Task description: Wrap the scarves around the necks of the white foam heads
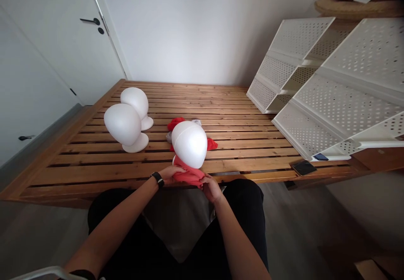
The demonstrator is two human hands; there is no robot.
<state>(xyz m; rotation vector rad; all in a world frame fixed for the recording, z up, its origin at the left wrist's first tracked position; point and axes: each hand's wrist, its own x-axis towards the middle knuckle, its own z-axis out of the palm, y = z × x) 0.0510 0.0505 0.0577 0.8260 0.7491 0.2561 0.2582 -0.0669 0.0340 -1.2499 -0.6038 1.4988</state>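
A white foam head form (189, 143) stands near the front edge of the wooden slatted surface (94, 162). A red cloth (188, 175) is gathered at its base. My left hand (169, 174), with a black watch on the wrist, grips the cloth from the left. My right hand (211, 187) pinches the cloth's right end, fingers closed. More red fabric (175, 123) lies behind the form.
Two more white head forms (123, 125) (135, 102) stand at the left. White perforated shelf units (318, 86) lean at the right. A dark phone (303, 167) lies at the front right edge. A white door (63, 40) is at the back left.
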